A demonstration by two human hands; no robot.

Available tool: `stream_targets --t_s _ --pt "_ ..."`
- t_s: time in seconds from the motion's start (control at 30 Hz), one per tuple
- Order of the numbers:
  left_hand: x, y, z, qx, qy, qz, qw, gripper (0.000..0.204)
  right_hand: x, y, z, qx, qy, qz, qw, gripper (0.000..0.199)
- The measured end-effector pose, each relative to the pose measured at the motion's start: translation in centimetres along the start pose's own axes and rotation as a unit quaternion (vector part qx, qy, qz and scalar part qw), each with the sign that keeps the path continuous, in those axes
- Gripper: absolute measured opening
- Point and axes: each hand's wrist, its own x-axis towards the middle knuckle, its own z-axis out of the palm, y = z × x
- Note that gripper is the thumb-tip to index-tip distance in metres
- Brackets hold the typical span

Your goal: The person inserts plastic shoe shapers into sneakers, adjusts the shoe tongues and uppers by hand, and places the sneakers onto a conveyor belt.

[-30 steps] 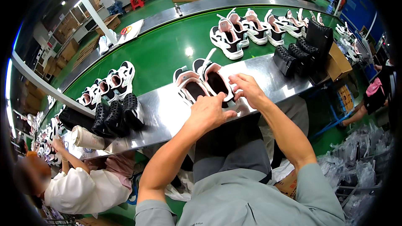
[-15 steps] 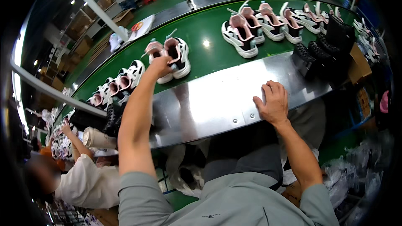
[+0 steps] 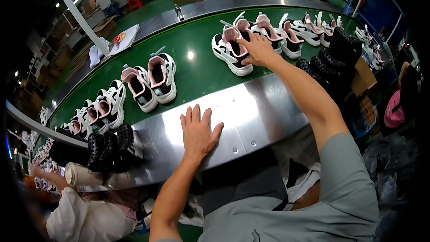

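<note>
Steel shines under the left hand [image 3: 198, 131], which lies flat on the near metal ledge [image 3: 264, 112], fingers [image 3: 195, 115] loosely spread and holding nothing. Far right, the right hand [image 3: 256, 48] reaches over the green belt [image 3: 197, 69], fingers curled down onto a white, black and pink sneaker [image 3: 229, 50], touching its collar; a firm pinch can't be made out. Two more sneakers [image 3: 152, 80] sit mid-belt, left of it.
</note>
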Motion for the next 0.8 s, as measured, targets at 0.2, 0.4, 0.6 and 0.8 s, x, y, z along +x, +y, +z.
stream_targets --t_s 0.2,0.4,0.6,0.8 --pt "0.2 0.7 0.4 -0.006 0.01 -0.004 1.0 0.062 4.2 1.8 1.6 0.027 -0.086 -0.04 0.995 0.049" --pt "0.1 -0.6 0.2 -0.097 0.086 -0.002 0.992 0.071 -2.2 -5.9 -4.9 0.007 -0.065 -0.055 0.996 0.04" --pt "0.8 -1.1 -0.6 -0.33 0.177 -0.04 0.927 0.086 -17.2 -12.5 -6.5 0.103 0.059 -0.125 0.985 0.031" --pt "2.5 0.5 -3.9 -0.467 0.197 -0.121 0.854 0.078 -21.9 -9.1 -11.4 0.463 -0.02 -0.155 0.872 0.065"
